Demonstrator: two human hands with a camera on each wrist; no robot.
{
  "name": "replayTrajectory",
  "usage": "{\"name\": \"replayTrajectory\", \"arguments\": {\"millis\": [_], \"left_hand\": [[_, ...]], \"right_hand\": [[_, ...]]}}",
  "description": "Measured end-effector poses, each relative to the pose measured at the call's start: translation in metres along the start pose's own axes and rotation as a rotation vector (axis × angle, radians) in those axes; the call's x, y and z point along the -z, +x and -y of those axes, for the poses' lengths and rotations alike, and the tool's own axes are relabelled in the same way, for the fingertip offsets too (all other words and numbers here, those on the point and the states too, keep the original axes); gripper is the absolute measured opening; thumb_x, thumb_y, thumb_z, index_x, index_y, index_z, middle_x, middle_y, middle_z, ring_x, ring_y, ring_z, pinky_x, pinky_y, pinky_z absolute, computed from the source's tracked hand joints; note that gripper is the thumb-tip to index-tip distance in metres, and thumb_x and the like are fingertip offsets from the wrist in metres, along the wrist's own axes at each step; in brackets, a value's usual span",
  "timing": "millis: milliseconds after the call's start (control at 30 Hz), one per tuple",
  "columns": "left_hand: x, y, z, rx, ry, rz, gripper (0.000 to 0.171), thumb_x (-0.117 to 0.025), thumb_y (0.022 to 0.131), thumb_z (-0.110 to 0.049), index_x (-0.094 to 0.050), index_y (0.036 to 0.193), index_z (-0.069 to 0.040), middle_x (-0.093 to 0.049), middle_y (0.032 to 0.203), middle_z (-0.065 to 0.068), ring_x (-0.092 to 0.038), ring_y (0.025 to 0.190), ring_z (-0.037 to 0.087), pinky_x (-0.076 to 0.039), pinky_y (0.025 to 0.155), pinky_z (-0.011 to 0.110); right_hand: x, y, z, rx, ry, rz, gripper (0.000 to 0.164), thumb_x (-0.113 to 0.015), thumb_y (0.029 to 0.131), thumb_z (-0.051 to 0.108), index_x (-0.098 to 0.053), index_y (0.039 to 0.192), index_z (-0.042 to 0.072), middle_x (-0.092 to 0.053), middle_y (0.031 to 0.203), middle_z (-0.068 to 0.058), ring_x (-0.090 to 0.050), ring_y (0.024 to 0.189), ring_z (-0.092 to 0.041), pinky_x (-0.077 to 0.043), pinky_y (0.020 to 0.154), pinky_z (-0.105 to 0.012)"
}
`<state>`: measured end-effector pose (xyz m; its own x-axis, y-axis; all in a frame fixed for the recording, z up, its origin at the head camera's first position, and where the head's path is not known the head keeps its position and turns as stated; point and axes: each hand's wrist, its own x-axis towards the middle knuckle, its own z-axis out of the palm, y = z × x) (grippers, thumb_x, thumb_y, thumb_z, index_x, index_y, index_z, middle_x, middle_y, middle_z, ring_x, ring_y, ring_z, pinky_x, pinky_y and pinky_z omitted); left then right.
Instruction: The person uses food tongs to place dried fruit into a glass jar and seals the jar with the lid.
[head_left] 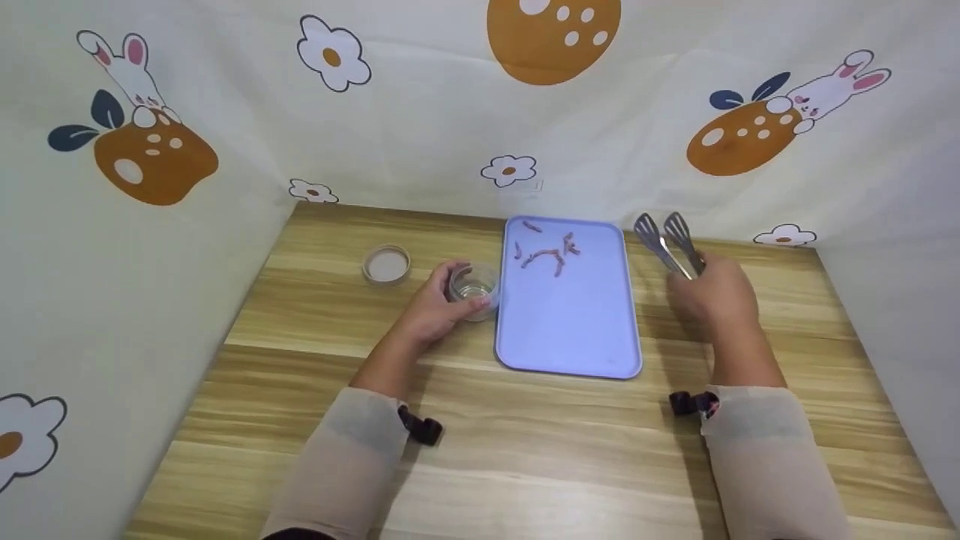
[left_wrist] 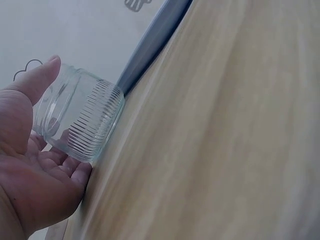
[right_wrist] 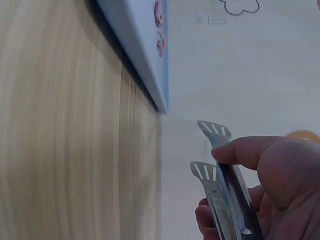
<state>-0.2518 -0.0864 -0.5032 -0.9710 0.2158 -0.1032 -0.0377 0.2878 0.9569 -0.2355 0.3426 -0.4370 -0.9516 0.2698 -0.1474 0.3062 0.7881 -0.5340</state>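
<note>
My left hand holds a clear glass jar, thumb on one side and fingers round the other. The jar stands upright on the table, close against the tray's left edge; ridges show on its wall in the left wrist view. My right hand grips metal tongs to the right of the tray, thumb on one arm. Their slotted ends are spread apart with nothing between them. On the blue tray, several thin reddish-brown strips lie scattered near the far end.
A round lid lies on the wooden table left of the jar. Behind the table and along both sides hangs a pale printed cloth.
</note>
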Motion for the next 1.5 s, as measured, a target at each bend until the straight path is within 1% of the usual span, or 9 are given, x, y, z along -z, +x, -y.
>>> {"name": "replayTrajectory", "arguments": {"millis": [233, 300, 433, 567, 800, 1033, 1300, 1367, 1500], "left_hand": [[0.000, 0.000, -0.001, 0.024, -0.011, 0.008, 0.087, -0.085, 0.067, -0.056, -0.044, 0.140, -0.034, -0.045, 0.150, 0.002, -0.041, 0.140, 0.028, -0.025, 0.121, 0.045], [0.000, 0.001, -0.001, 0.023, -0.019, 0.005, 0.086, -0.085, 0.067, -0.055, -0.044, 0.140, -0.034, -0.046, 0.150, 0.001, -0.041, 0.140, 0.028, -0.024, 0.121, 0.045], [-0.001, 0.001, 0.000, 0.004, -0.039, 0.003, 0.085, -0.086, 0.068, -0.052, -0.045, 0.140, -0.031, -0.047, 0.148, 0.000, -0.041, 0.139, 0.026, -0.024, 0.122, 0.044], [-0.001, 0.002, 0.001, 0.001, -0.079, 0.016, 0.085, -0.087, 0.069, -0.049, -0.045, 0.140, -0.028, -0.046, 0.148, 0.001, -0.039, 0.141, 0.024, -0.021, 0.123, 0.042], [-0.001, 0.001, 0.000, 0.014, -0.082, 0.035, 0.086, -0.085, 0.071, -0.049, -0.044, 0.143, -0.026, -0.044, 0.152, 0.001, -0.036, 0.144, 0.025, -0.018, 0.124, 0.041], [0.000, 0.001, 0.000, 0.023, -0.087, 0.030, 0.085, -0.086, 0.070, -0.049, -0.044, 0.141, -0.030, -0.044, 0.151, 0.002, -0.037, 0.143, 0.027, -0.019, 0.124, 0.043], [-0.002, 0.001, 0.001, 0.010, -0.076, 0.012, 0.085, -0.087, 0.069, -0.050, -0.045, 0.140, -0.028, -0.047, 0.148, 0.000, -0.041, 0.140, 0.026, -0.023, 0.122, 0.044], [-0.003, 0.001, 0.001, 0.014, -0.072, 0.004, 0.086, -0.087, 0.068, -0.051, -0.045, 0.140, -0.028, -0.047, 0.148, -0.001, -0.042, 0.139, 0.025, -0.024, 0.122, 0.043], [-0.003, 0.002, 0.001, -0.014, -0.092, 0.014, 0.090, -0.087, 0.069, -0.047, -0.043, 0.143, -0.021, -0.047, 0.149, 0.002, -0.042, 0.140, 0.024, -0.025, 0.122, 0.041]], "right_hand": [[-0.008, 0.004, 0.028, 0.101, -0.084, -0.019, 0.040, -0.063, 0.091, 0.049, -0.063, 0.115, 0.017, -0.063, 0.102, -0.015, -0.054, 0.088, -0.034, -0.045, 0.074, -0.047], [-0.009, 0.005, 0.036, 0.106, -0.088, -0.007, 0.043, -0.063, 0.090, 0.050, -0.063, 0.119, 0.018, -0.064, 0.106, -0.014, -0.054, 0.092, -0.035, -0.046, 0.078, -0.051], [-0.013, 0.008, 0.052, 0.117, -0.105, 0.018, 0.058, -0.065, 0.090, 0.051, -0.058, 0.135, 0.015, -0.063, 0.121, -0.015, -0.054, 0.101, -0.035, -0.046, 0.090, -0.057], [-0.019, 0.010, 0.065, 0.157, -0.141, 0.025, 0.063, -0.067, 0.089, 0.047, -0.054, 0.141, 0.012, -0.062, 0.128, -0.016, -0.054, 0.105, -0.033, -0.045, 0.094, -0.056], [-0.030, 0.012, 0.080, 0.185, -0.166, 0.058, 0.056, -0.068, 0.089, 0.042, -0.059, 0.133, 0.008, -0.065, 0.119, -0.015, -0.056, 0.098, -0.032, -0.048, 0.087, -0.051], [-0.038, 0.013, 0.090, 0.154, -0.185, 0.079, 0.044, -0.068, 0.090, 0.038, -0.064, 0.120, 0.005, -0.065, 0.110, -0.014, -0.056, 0.092, -0.031, -0.050, 0.081, -0.047], [-0.042, 0.014, 0.095, 0.122, -0.211, 0.134, 0.047, -0.068, 0.090, 0.035, -0.063, 0.125, 0.004, -0.064, 0.114, -0.016, -0.057, 0.093, -0.031, -0.051, 0.079, -0.046], [-0.043, 0.014, 0.095, 0.130, -0.219, 0.135, 0.048, -0.068, 0.089, 0.035, -0.063, 0.124, 0.003, -0.064, 0.113, -0.016, -0.057, 0.092, -0.031, -0.051, 0.078, -0.046], [-0.043, 0.014, 0.094, 0.180, -0.259, 0.107, 0.040, -0.068, 0.088, 0.036, -0.068, 0.112, 0.004, -0.067, 0.102, -0.016, -0.057, 0.084, -0.031, -0.048, 0.072, -0.046]]}}
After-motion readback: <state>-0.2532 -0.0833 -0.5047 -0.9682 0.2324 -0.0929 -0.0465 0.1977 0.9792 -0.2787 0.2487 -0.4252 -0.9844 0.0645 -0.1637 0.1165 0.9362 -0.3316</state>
